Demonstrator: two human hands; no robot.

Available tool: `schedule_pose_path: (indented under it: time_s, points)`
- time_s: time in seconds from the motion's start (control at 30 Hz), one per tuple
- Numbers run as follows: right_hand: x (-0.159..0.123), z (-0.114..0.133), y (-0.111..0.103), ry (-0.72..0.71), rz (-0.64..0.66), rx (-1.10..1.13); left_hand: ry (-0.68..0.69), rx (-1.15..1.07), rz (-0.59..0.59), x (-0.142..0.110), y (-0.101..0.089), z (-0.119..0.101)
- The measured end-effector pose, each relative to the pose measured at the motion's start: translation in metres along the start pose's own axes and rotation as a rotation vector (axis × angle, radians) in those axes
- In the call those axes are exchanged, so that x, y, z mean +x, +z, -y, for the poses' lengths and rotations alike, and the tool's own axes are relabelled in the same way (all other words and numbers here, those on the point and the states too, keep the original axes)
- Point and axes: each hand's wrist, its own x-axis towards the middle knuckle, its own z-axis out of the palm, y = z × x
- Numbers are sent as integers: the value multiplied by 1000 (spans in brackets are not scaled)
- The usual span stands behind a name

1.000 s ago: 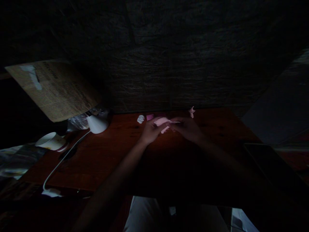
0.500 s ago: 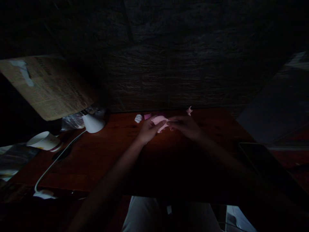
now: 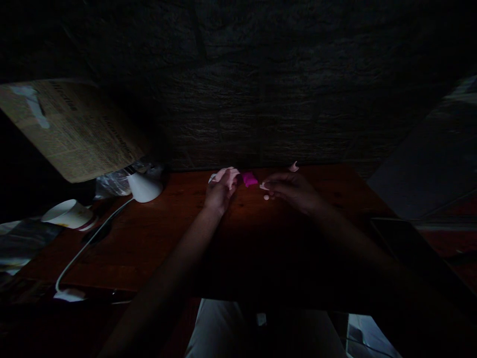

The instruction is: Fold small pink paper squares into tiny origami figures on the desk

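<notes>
My left hand (image 3: 218, 194) is closed around a pale pink lump (image 3: 228, 175) that looks like modelling clay. A white crumpled piece (image 3: 211, 178) shows just behind it, mostly hidden. Between the two hands lies a bright magenta piece (image 3: 249, 179). Pinched in the fingertips of my right hand (image 3: 292, 190) is a small pale pink piece of clay (image 3: 264, 186). Just below those fingertips there is a little pink ball (image 3: 266, 197); whether it rests on the wood or touches a finger I cannot tell. A curved pink scrap (image 3: 294, 167) lies behind my right hand.
The wooden table (image 3: 179, 238) runs along a dark wall. At left are a white cone-shaped lamp base (image 3: 145, 189) with a cable, a tipped paper cup (image 3: 69, 215), and a cardboard sheet (image 3: 70, 132). A dark flat object (image 3: 406, 243) lies at right. The light is dim.
My hands have moved apart, the left carrying the large pink lump leftward. A small piece is now separate in my right fingers. The magenta piece and the little ball have come into clear view.
</notes>
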Motion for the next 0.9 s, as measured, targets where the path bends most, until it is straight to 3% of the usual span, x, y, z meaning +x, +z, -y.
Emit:
schedule_pose_path:
  time_s: [0.07,0.17,0.3,0.43,0.57,0.67,0.77,0.9]
  points:
    - [-2,5,1,-28,16,40,33,-99,-185,8,-7,-8]
    - [-4,9,3,-43,30,104,79,-36,-272,12,-12,-13]
    - [-4,8,1,-6,26,167,247,302,-222,9,-11,-5]
    - [-3,6,0,28,31,210,491,879,-35,3,-17,4]
    - [-2,0,4,80,59,138,596,1269,-54,-1,-22,6]
    - [-2,-4,7,114,56,61,738,1316,-73,-3,-20,5]
    - [-2,-5,8,106,34,35,844,1212,-15,-7,-14,4]
    - [-1,-6,7,73,-16,53,813,906,166,-19,-2,6]
